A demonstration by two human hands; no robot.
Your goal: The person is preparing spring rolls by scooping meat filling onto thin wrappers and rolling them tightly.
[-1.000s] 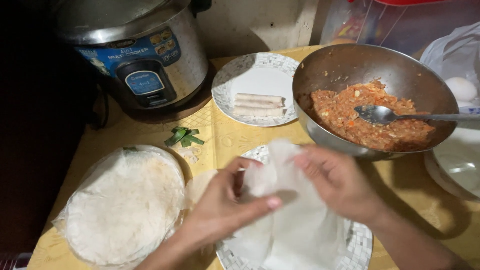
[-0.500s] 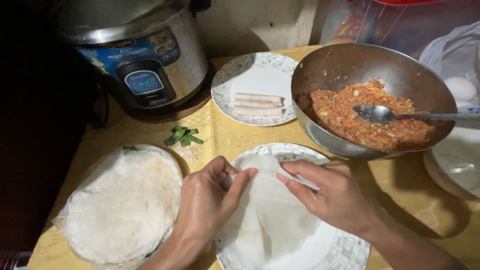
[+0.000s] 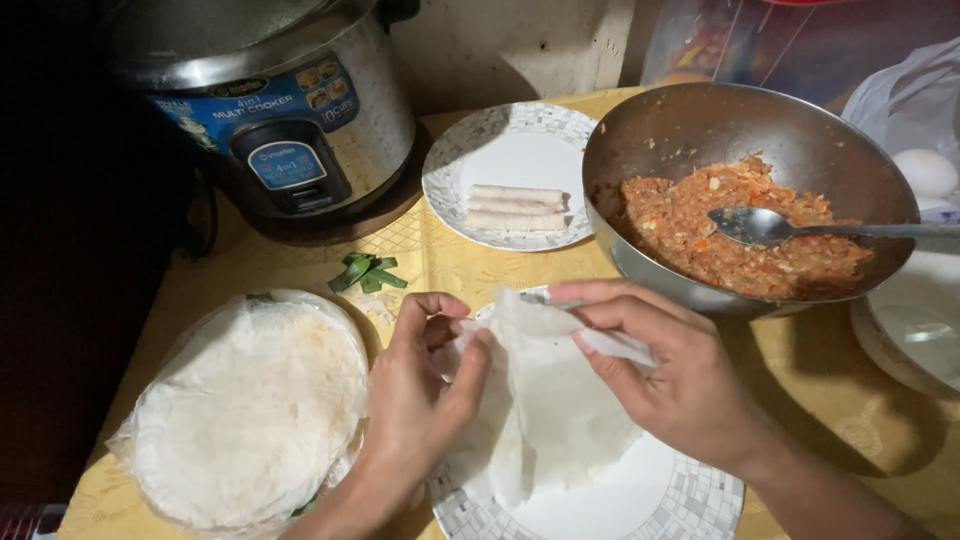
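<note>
My left hand (image 3: 425,390) and my right hand (image 3: 665,375) both pinch the top edge of a thin white wrapper sheet (image 3: 550,420), lifted partly off a white plate with a mosaic rim (image 3: 640,500). The sheet hangs crumpled between the hands. Left of them lies a round stack of wrappers (image 3: 250,410) in clear plastic. Behind my right hand stands a metal bowl (image 3: 700,130) of orange-red filling (image 3: 740,235) with a spoon (image 3: 800,228) resting in it.
A second mosaic-rim plate (image 3: 500,150) at the back carries two rolled wrappers (image 3: 517,207). A steel rice cooker (image 3: 280,110) stands at the back left. Green leaf bits (image 3: 365,272) lie on the yellow tablecloth (image 3: 820,400). A white egg (image 3: 925,170) and a lid (image 3: 915,330) sit at the right.
The wrapper was lowered onto the plate and is now pulled up again at its top edge; both hands shifted slightly toward the bowl.
</note>
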